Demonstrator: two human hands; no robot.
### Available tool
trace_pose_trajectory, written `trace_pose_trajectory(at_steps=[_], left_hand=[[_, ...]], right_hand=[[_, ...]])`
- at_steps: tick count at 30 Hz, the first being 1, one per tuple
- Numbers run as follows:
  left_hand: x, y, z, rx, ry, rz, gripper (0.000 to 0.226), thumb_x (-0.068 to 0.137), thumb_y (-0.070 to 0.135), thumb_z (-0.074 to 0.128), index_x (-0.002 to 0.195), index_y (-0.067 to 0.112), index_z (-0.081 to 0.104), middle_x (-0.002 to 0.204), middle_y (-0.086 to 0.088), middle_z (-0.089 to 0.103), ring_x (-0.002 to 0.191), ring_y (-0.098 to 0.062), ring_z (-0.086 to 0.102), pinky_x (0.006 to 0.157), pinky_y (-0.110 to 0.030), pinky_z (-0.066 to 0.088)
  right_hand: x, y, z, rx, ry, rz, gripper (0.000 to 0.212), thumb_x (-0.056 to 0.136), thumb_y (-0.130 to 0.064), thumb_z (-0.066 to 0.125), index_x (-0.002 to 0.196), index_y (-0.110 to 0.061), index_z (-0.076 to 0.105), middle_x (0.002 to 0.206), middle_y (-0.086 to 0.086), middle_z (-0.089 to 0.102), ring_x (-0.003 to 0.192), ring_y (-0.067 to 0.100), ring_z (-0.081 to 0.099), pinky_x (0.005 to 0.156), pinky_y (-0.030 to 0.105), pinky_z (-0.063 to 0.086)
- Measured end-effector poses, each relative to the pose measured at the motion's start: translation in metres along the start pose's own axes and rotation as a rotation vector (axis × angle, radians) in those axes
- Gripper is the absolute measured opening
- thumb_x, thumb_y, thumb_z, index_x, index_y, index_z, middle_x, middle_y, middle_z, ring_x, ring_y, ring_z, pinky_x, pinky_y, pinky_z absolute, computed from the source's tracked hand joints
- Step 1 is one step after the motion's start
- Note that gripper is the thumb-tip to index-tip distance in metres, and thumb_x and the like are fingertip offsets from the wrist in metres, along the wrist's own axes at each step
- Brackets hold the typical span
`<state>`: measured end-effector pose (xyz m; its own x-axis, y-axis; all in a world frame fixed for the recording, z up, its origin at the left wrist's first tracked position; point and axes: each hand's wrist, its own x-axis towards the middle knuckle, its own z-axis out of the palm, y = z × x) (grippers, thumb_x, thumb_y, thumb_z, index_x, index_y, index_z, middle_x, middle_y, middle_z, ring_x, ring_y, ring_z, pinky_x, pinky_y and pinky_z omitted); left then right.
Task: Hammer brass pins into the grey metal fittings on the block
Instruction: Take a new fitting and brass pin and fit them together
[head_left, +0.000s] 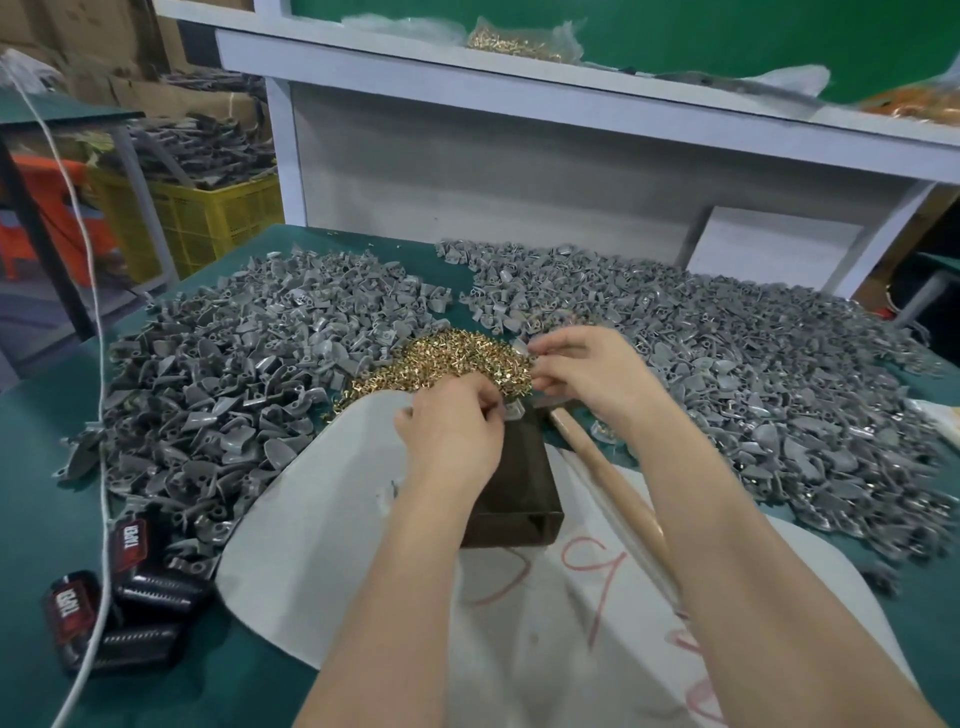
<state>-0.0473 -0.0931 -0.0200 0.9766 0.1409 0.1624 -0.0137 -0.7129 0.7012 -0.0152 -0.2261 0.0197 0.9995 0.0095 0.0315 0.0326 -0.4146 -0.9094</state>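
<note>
On the green table's (47, 493) left edge lie black-and-red packs (127, 538) printed with what reads as "TAPED", crossed by a white cord (98, 415). Next comes a left heap of grey metal fittings (234, 374), then a pile of small brass pins (457, 364). The left hand (452, 431) curls round a single grey fitting (511, 411) on the far end of the dark rectangular block (514, 493). The right hand (582, 369) pinches at the pins' edge; whether it holds one I cannot tell. A wooden handle (613, 499) lies beside the block on a white sheet (311, 545) with unreadable red scrawl, and a second heap of fittings (727, 374) lies to the right.

Bare forearms (395, 597) (all that shows) meet left hand (452, 431) and right hand (587, 374).
</note>
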Motion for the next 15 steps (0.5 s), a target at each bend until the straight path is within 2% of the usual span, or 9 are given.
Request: trace_pose_trajectory(at_steps=[2,6,8,11,15], left_hand=[[-0.001,0.001,0.000,0.036,0.013,0.014,0.010,0.091,0.026,0.059,0.089,0.035,0.063,0.110,0.006,0.060,0.112,-0.024,0.050,0.090,-0.038,0.035],[-0.003,0.001,-0.001,0.039,-0.003,0.016,0.012,0.091,0.026,0.059,0.085,0.035,0.057,0.105,0.005,0.052,0.113,-0.026,0.047,0.090,-0.038,0.033],[-0.004,0.002,-0.002,0.043,-0.010,0.017,0.011,0.091,0.026,0.059,0.086,0.035,0.057,0.101,0.007,0.048,0.114,-0.025,0.046,0.091,-0.038,0.033],[-0.004,0.002,-0.002,0.046,-0.014,0.022,0.009,0.091,0.025,0.059,0.090,0.033,0.062,0.103,0.006,0.049,0.114,-0.025,0.046,0.091,-0.039,0.033],[-0.003,0.001,-0.002,0.062,-0.009,0.030,0.011,0.092,0.026,0.058,0.097,0.031,0.066,0.114,0.001,0.054,0.115,-0.027,0.045,0.089,-0.038,0.032]], right_hand=[[-0.010,0.002,-0.004,0.014,-0.006,0.006,0.020,0.088,0.006,0.056,0.088,-0.011,0.066,0.082,0.009,0.068,0.071,0.013,0.067,0.069,0.024,0.058],[-0.019,0.004,-0.006,0.084,-0.004,0.029,0.015,0.089,0.008,0.052,0.087,-0.003,0.062,0.077,0.013,0.067,0.066,0.016,0.068,0.063,0.019,0.057],[-0.020,0.005,-0.002,0.047,0.005,0.017,0.011,0.091,0.008,0.049,0.093,0.000,0.057,0.078,0.015,0.066,0.066,0.018,0.067,0.063,0.020,0.058],[-0.020,0.006,0.005,-0.021,0.028,-0.044,0.008,0.093,0.002,0.049,0.093,-0.004,0.055,0.081,0.013,0.068,0.065,0.013,0.068,0.061,0.020,0.057],[-0.015,0.012,0.014,-0.363,0.061,-0.196,0.008,0.088,-0.013,0.061,0.082,-0.018,0.060,0.081,-0.003,0.064,0.078,0.013,0.060,0.074,0.028,0.048]])
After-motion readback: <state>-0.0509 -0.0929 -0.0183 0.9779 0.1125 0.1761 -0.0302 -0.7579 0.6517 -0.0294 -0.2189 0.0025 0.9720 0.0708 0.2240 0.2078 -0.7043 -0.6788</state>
